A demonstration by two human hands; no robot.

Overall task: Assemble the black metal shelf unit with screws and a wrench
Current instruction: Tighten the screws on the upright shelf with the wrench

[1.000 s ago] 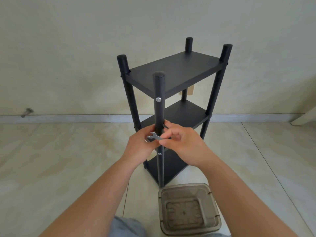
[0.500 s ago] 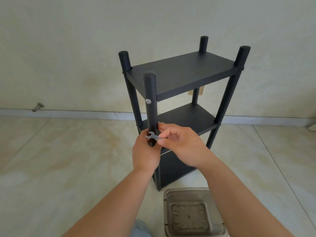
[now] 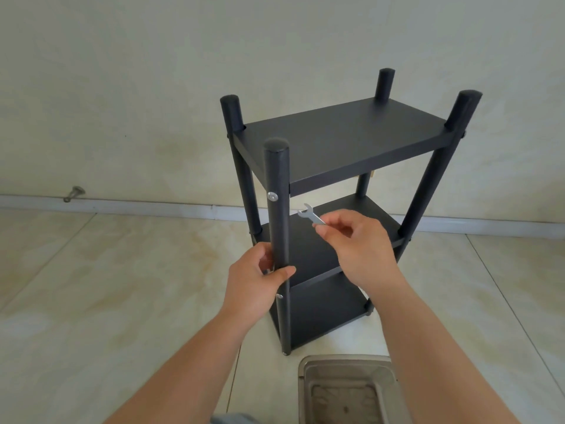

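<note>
Between my hands stands the shelf unit (image 3: 336,148); my left hand (image 3: 256,283) grips its near post (image 3: 276,215), my right hand (image 3: 357,243) pinches the wrench (image 3: 310,217). Above-left of the wrench, I'd seat its jaw squarely on the upper screw (image 3: 272,196).

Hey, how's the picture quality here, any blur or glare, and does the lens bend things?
Head view: soft, even light, no hard shadows; the wrench and the top screw catch a mild shine, no real glare; the shelf unit is sharp; wide-angle bending bows the baseboard and splays the posts.
</note>
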